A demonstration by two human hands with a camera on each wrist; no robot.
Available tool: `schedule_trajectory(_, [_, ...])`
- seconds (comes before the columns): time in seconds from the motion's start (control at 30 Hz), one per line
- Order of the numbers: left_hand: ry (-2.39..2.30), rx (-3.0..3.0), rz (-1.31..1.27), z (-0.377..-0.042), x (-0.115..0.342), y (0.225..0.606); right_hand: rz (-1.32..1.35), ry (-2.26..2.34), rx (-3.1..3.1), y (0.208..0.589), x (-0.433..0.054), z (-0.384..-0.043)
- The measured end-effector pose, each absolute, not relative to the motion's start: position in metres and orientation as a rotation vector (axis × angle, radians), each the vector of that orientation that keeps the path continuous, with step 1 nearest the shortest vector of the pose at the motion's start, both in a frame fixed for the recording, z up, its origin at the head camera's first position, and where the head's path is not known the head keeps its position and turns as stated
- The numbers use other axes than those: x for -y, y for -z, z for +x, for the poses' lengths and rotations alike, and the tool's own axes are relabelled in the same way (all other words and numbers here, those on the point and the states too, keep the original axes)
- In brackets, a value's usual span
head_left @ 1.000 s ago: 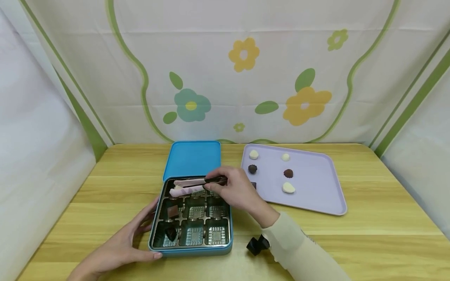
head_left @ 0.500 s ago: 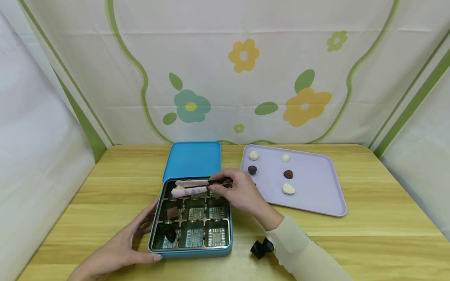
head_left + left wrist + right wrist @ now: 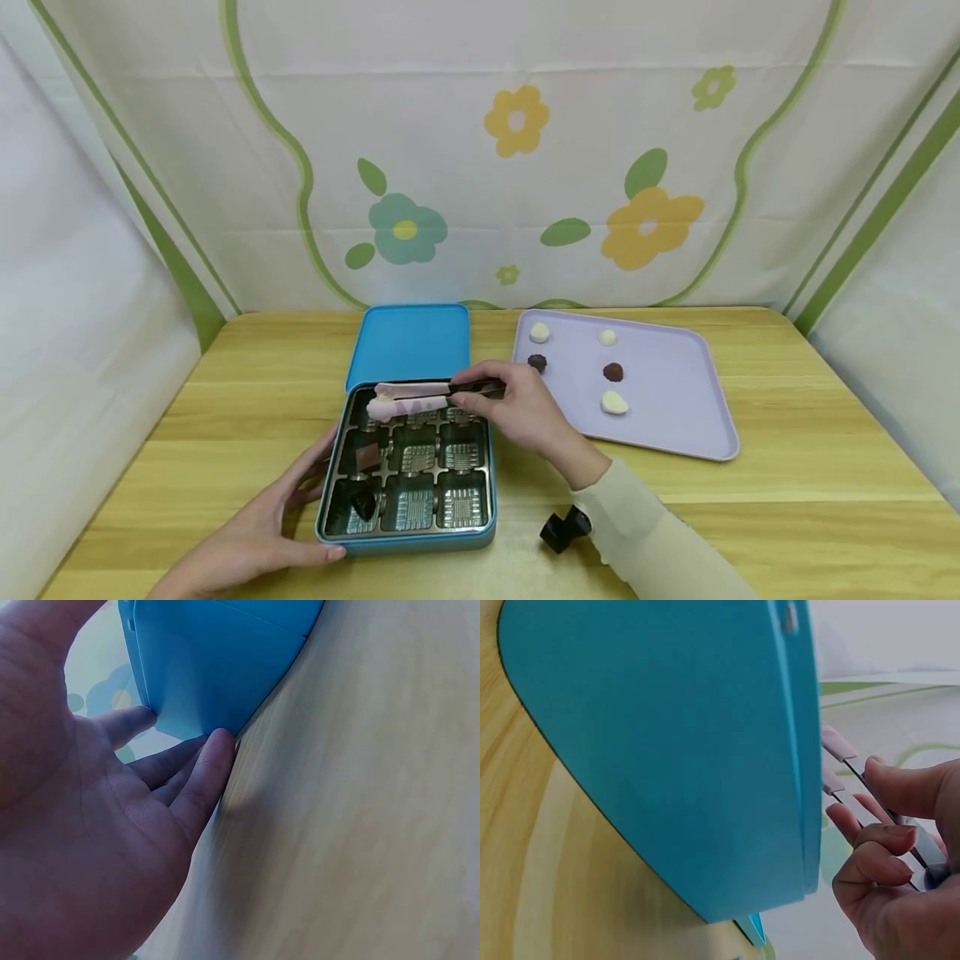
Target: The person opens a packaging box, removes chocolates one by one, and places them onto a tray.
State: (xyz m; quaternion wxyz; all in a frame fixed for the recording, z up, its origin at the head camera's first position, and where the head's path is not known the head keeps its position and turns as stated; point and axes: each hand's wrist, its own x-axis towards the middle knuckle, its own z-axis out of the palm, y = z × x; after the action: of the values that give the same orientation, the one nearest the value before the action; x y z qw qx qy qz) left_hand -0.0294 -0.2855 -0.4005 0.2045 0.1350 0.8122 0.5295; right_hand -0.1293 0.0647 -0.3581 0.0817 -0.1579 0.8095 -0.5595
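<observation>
My right hand pinches a pair of pink-tipped tongs, thumb above and fingers curled below the dark handles; the two pink tips stand slightly apart over the far-left compartment of the blue tin. I cannot tell whether anything sits between the tips. From the right wrist the tongs show just past the tin's blue wall.

My left hand lies open against the tin's near-left corner — fingers straight along its side, thumb at the front edge — and the left wrist view shows the fingertips touching the blue wall.

In the tin's dark insert, a brown square chocolate sits in the middle-left compartment and a dark chocolate in the near-left one. The blue lid lies flat just behind the tin.

To the right, a lilac tray carries five chocolates — two pale at the far edge, two dark in the middle, one white nearer. A small black object lies on the wooden table beside my cream sleeve.
</observation>
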Motion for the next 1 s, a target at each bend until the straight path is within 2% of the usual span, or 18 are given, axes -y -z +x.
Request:
schedule_trajectory(0.3, [-1.454, -2.272, 0.342, -0.029, 0.288, 0.4, -0.374, 1.763, -2.415, 0.354, -0.096, -0.127])
schedule_trajectory(1.0, [-1.48, -2.279, 0.4, -0.027, 0.288, 0.4, -0.142, 1.759, -2.63, 0.35, -0.221, -0.118])
